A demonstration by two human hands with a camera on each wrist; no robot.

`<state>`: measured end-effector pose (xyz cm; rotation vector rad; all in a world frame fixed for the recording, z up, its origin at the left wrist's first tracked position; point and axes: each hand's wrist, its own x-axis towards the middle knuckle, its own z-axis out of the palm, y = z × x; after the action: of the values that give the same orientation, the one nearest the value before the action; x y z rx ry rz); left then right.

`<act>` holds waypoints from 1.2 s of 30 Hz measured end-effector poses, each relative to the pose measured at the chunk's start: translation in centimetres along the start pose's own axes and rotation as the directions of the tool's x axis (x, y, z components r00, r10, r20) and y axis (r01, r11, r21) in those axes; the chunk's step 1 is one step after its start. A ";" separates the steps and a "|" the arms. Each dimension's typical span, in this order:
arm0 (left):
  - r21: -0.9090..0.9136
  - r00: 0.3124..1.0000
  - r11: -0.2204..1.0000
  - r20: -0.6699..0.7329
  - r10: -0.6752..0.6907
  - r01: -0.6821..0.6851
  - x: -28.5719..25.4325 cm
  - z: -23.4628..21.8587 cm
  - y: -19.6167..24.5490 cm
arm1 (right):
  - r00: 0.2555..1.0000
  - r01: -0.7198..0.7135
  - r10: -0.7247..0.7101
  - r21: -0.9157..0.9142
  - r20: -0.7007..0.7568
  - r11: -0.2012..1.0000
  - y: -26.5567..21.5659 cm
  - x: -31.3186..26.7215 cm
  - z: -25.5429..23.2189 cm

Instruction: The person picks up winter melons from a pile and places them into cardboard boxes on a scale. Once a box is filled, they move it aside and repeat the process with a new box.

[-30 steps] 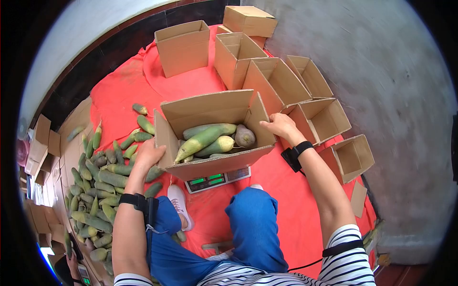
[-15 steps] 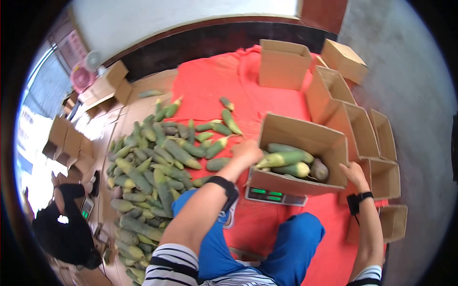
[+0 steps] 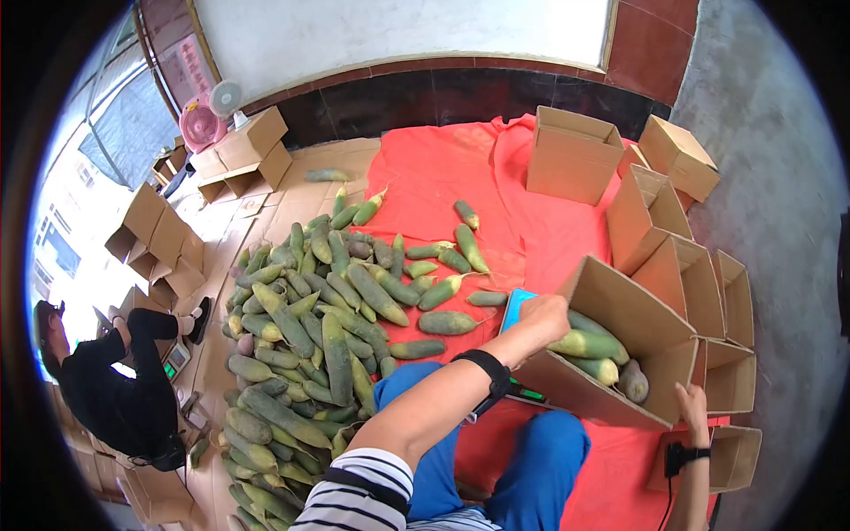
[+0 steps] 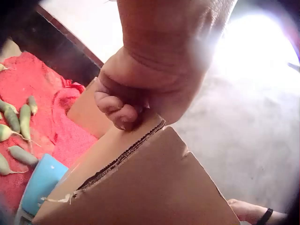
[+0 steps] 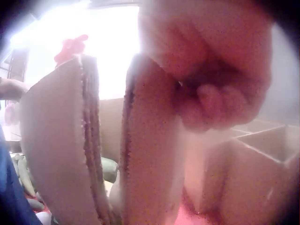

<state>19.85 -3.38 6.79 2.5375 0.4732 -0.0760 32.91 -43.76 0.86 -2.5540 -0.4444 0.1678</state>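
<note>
A cardboard box with several green radishes in it sits askew over a digital scale. The scale's blue plate shows past the box's left side, and a bit of its green display below. My left hand grips the top edge of the left wall; in the left wrist view its fingers curl over the cardboard. On the opposite wall, my right hand holds the upper edge, and the right wrist view shows curled fingers against the outer side.
A large heap of green radishes covers the floor at left, with loose ones on the red cloth. Open cardboard boxes line the right side by the grey wall. Another person in black sits at far left.
The view has swung left. The box was square over the scale between both hands; now it is turned and shifted right, uncovering the blue plate. Both hands stay at its walls.
</note>
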 end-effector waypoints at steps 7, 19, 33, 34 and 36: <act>-0.066 0.897 0.923 0.215 0.385 -0.380 -5.9 4.6 11.8 | 0.934 -0.294 0.349 0.388 -0.078 0.873 8.7 -22.6 -5.8; -0.394 0.137 0.516 0.679 0.721 -0.761 -23.6 19.3 26.5 | 0.324 -0.875 0.919 0.300 -0.224 0.381 18.4 -71.5 4.5; -0.694 0.780 0.716 0.486 0.394 0.071 -12.9 -1.5 10.9 | 0.829 -0.519 0.373 -0.328 -0.416 0.789 16.4 -29.7 -10.8; -0.650 0.814 0.760 0.447 0.371 0.010 -13.2 -2.0 9.3 | 0.860 -0.457 0.281 -0.401 -0.425 0.794 17.4 -26.6 -9.0; -0.593 0.854 0.803 0.388 0.347 -0.057 -14.0 -3.5 6.9 | 0.884 -0.386 0.174 -0.466 -0.435 0.797 19.3 -22.6 -6.2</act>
<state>9.00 -11.39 15.39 1.8659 -0.0061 -0.4137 18.38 -70.01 -3.45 -3.1059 0.0709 -0.3963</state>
